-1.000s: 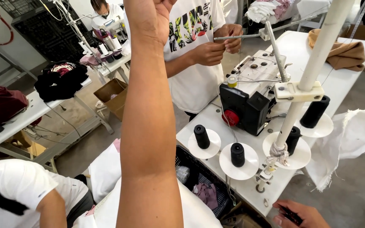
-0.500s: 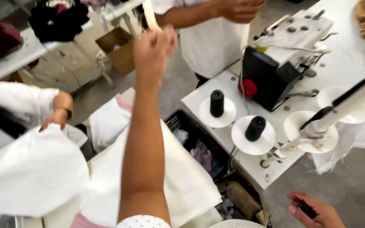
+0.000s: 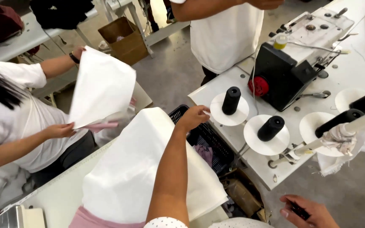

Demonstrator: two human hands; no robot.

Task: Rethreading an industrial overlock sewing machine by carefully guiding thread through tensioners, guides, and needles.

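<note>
Black thread spool point(image 3: 231, 100) was seen standing upright on a white disc point(image 3: 216, 113) at the counter point(image 3: 256, 166) edge, beside a second spool point(image 3: 270, 128). Just left of the disc, the left hand point(image 3: 194, 118) was held loosely curled, grasping nothing. A small dark object point(image 3: 299, 210) was gripped by the right hand point(image 3: 307, 211), low down.

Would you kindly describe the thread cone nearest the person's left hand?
On the white sewing table, beside the black machine motor, stand black thread cones on white discs. The wanted black thread cone is leftmost, just beyond the left hand, next to the red knob.
</note>
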